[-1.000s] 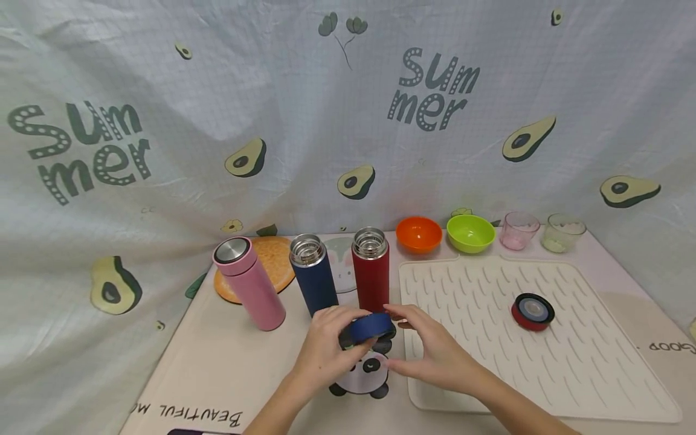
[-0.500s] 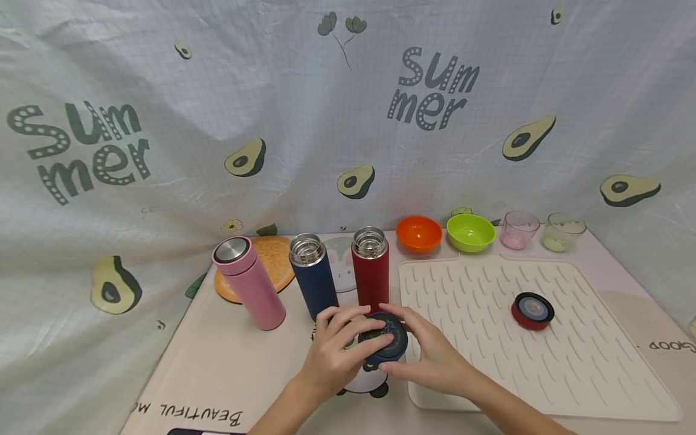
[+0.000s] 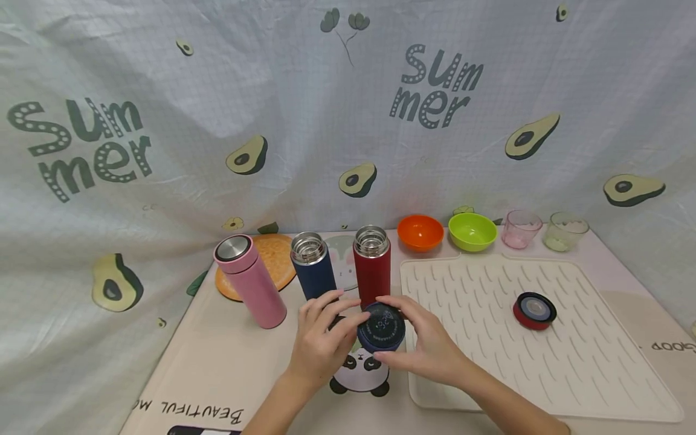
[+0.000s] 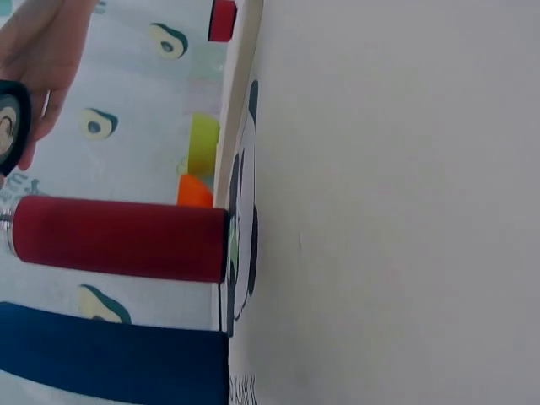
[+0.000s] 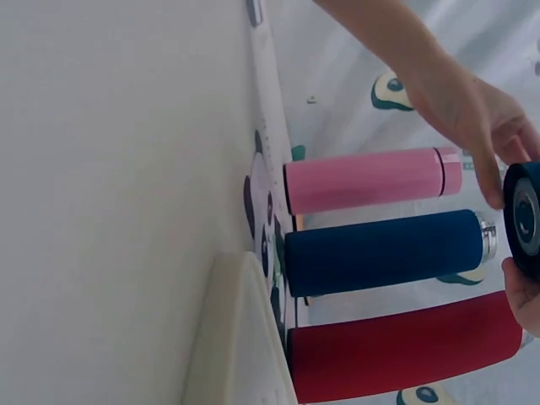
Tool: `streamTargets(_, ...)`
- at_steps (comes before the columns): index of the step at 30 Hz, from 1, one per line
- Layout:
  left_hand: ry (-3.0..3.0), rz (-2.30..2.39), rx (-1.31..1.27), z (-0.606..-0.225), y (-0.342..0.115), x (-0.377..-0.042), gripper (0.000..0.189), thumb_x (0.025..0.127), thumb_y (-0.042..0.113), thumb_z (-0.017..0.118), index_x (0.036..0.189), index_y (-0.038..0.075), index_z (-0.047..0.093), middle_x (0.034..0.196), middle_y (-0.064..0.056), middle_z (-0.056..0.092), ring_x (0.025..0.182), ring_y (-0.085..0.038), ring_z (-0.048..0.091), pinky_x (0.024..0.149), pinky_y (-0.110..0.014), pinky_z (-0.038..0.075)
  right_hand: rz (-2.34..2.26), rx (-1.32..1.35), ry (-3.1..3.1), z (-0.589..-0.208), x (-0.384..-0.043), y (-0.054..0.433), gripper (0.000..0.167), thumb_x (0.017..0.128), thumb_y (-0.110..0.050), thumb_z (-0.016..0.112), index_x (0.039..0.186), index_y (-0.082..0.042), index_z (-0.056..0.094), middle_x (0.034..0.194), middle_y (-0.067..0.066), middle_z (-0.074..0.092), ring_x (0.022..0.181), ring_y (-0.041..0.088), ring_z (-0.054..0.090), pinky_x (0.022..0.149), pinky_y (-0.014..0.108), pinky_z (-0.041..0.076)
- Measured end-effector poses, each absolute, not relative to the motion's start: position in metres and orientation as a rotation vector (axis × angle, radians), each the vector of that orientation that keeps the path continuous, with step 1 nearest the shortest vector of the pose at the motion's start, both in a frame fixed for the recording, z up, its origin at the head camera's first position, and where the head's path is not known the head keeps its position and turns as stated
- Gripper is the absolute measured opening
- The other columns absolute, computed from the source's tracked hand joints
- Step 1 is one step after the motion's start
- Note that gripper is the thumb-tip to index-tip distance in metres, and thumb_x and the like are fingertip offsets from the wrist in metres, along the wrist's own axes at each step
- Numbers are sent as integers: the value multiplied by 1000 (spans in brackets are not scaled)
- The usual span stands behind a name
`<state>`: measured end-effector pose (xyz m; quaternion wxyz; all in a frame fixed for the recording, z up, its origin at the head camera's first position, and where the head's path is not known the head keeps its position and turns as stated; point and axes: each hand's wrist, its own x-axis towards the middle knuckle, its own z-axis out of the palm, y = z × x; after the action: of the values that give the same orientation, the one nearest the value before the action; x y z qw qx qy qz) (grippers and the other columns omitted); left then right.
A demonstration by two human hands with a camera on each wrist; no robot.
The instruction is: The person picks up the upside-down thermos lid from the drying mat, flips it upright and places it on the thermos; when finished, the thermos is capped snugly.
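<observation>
My right hand (image 3: 426,344) grips a blue bottle lid (image 3: 382,326) between thumb and fingers, its black top with lit marks facing up. At the lid's left edge my left hand (image 3: 321,341) has its fingers extended; whether a fingertip touches the lid I cannot tell. An uncapped blue thermos bottle (image 3: 315,272) and an uncapped red thermos bottle (image 3: 373,272) stand behind the hands. The right wrist view shows the lid's grey underside (image 5: 527,215). To the left stands a capped pink thermos bottle (image 3: 251,284).
A red lid (image 3: 534,310) lies underside up on a cream drying mat (image 3: 467,362) at right. Behind the mat are an orange bowl (image 3: 420,232), a green bowl (image 3: 472,232) and two clear glasses (image 3: 521,229). A panda coaster (image 3: 359,374) lies below the hands.
The blue lid, first held by the left hand, has turned top up and passed into the right hand's grip. The left hand has drawn back left, off the lid's top.
</observation>
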<state>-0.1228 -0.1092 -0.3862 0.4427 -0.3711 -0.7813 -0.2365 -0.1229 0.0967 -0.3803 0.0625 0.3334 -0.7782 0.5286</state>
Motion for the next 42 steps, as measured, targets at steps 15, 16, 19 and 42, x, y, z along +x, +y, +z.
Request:
streamTargets(15,-2141,-1045,-296,-383,-147,-147,83,69,9,79,136,0,30,137,-18,35,125,-28,33,100,-43,33,1643,922,-2204,-363,-153,61,74,69,-9,80,132,-9,43,124,4,52,110,16,52,88,30,46)
streamTargets(16,-2162,-1074,-270,-383,-148,-151,87,70,11,79,138,1,27,138,-17,33,126,-27,33,100,-44,33,1661,934,-2188,-361,-155,57,74,69,-8,79,133,-8,42,126,5,51,110,17,52,88,30,46)
streamTargets(19,-2210,-1211,-217,-385,-150,-164,96,70,15,80,143,6,18,142,-15,28,129,-27,30,102,-45,31,1694,967,-2142,-347,-156,46,74,68,-1,78,133,-2,41,126,12,51,110,21,53,90,30,45)
streamTargets(42,-2272,-1578,-262,-411,-158,-193,85,76,15,75,142,18,23,130,-13,49,116,-30,48,92,-49,41,1663,874,-2025,-350,-222,-33,69,76,-16,75,135,-8,41,125,10,50,111,17,50,93,30,42)
